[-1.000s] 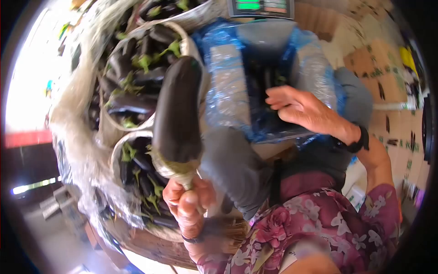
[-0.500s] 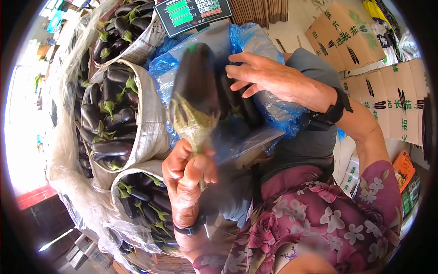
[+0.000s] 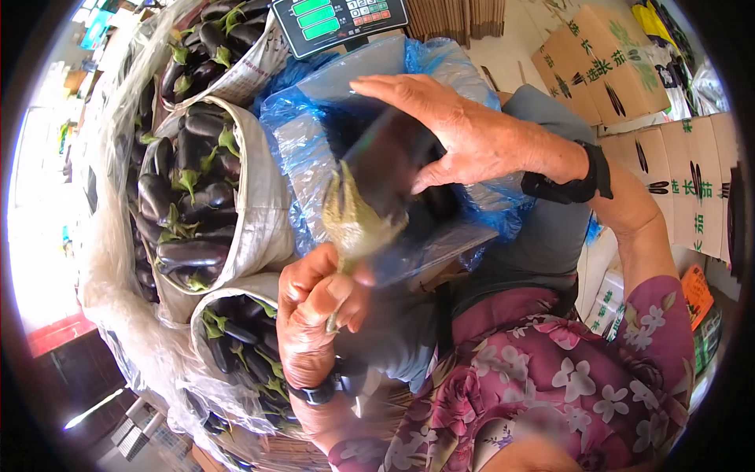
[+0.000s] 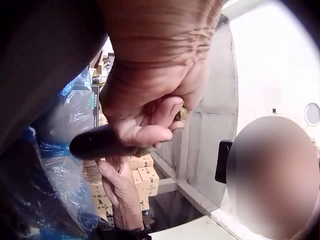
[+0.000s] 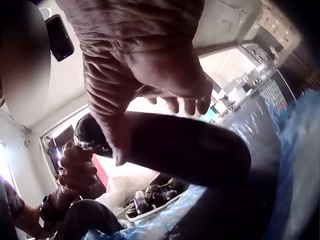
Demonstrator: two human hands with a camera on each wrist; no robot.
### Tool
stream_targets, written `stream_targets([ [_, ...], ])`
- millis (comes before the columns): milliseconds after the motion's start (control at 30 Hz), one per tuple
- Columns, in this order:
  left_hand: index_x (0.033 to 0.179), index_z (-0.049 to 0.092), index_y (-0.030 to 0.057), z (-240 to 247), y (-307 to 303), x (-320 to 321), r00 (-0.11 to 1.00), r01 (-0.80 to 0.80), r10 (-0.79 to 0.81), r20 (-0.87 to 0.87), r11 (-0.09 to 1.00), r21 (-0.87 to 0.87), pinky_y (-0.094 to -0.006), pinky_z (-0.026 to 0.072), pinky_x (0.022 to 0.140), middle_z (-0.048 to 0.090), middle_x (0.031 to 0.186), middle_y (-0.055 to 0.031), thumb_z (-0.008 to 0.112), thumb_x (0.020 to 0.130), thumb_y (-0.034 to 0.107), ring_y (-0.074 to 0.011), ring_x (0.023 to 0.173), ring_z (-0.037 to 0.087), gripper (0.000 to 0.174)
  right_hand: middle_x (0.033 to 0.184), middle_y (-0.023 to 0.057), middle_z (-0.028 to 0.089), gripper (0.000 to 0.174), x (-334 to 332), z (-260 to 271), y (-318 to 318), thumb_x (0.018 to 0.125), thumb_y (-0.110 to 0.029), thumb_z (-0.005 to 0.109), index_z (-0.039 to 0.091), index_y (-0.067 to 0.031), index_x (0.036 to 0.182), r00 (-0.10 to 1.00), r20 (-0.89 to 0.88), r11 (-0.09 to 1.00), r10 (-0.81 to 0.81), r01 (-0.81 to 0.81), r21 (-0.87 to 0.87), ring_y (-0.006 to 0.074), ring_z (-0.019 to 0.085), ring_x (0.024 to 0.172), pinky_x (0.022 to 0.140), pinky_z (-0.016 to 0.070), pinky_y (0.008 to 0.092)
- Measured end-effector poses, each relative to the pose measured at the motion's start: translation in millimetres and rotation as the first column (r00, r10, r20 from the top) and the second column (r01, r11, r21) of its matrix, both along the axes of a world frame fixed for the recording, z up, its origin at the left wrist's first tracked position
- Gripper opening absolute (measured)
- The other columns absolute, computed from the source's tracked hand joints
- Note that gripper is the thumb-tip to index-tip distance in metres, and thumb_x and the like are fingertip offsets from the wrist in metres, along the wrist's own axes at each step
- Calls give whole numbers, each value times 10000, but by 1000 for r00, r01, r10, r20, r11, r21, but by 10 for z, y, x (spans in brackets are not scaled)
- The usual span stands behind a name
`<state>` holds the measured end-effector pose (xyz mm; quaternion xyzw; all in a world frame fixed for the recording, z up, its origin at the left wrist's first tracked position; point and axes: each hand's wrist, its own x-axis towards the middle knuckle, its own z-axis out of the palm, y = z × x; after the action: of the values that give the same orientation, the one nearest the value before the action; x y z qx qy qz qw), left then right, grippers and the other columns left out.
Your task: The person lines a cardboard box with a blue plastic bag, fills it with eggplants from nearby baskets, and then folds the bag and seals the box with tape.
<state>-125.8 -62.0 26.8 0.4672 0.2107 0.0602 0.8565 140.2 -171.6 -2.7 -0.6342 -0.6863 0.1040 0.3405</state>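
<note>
A large dark eggplant (image 3: 393, 153) with a pale green cap is held above the blue-lined box (image 3: 303, 145). My left hand (image 3: 318, 311) pinches its stem between thumb and curled fingers; the left wrist view shows the same left hand (image 4: 155, 85) with the eggplant (image 4: 95, 142) pointing away from it. Over the eggplant's body, my right hand (image 3: 472, 130) is spread, fingers extended. In the right wrist view the thumb of the right hand (image 5: 140, 65) lies across the near side of the eggplant (image 5: 190, 145), with the fingers beyond it. Dark shapes inside the box are partly hidden.
Sacks of eggplants (image 3: 189, 197) stand on the left, edged by clear plastic film (image 3: 102, 236). A scale with a lit display (image 3: 338, 22) sits behind the box. Printed cartons (image 3: 668, 173) are on the right, and the person's knee (image 3: 543, 118) is beside the box.
The view has shifted across the bench since the oldest frame. My right hand has come left over the eggplant, whose body now tilts further right. The left hand keeps its hold on the stem.
</note>
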Motion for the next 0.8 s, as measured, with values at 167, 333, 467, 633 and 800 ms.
stream_targets([
  [167,942,580,-114,-24,177,-19,993,58,-59,99,998,8,-227,331,371,564,580,-89,590,921,391,-88,409,401,505,1256,124,590,822,-13,252,16,636,-149,854,453,-64,1348,954,-134,933,267,-291,-211,283,587,1109,931,442,411],
  [333,1132,575,-38,-13,483,11,928,-366,372,3,911,189,-225,385,443,562,634,-59,380,1026,463,-78,412,387,548,875,106,673,645,-25,308,-17,635,-252,851,519,-29,1141,952,-300,834,66,-218,-507,236,660,783,679,502,351],
  [467,1163,570,-26,-287,817,-411,839,-535,543,31,816,219,-248,432,524,538,681,-22,489,1018,284,-57,460,363,351,946,173,654,738,117,356,-20,718,-547,730,547,38,1129,918,-363,664,-157,-174,-727,275,651,908,787,509,365],
  [633,1129,612,23,-802,881,-903,777,-605,624,-82,777,175,-232,421,554,560,718,12,570,978,231,-49,545,447,261,935,178,652,765,121,133,-48,768,-556,652,476,41,1214,945,-150,509,-291,20,-861,288,658,874,766,506,369],
  [800,1138,586,5,-1232,714,-1072,721,-674,670,-177,737,44,-223,466,555,582,752,-10,548,983,175,-60,566,491,233,961,295,646,926,-29,-408,125,783,-558,625,316,93,1365,937,100,506,-336,269,-820,398,660,883,804,513,452],
])
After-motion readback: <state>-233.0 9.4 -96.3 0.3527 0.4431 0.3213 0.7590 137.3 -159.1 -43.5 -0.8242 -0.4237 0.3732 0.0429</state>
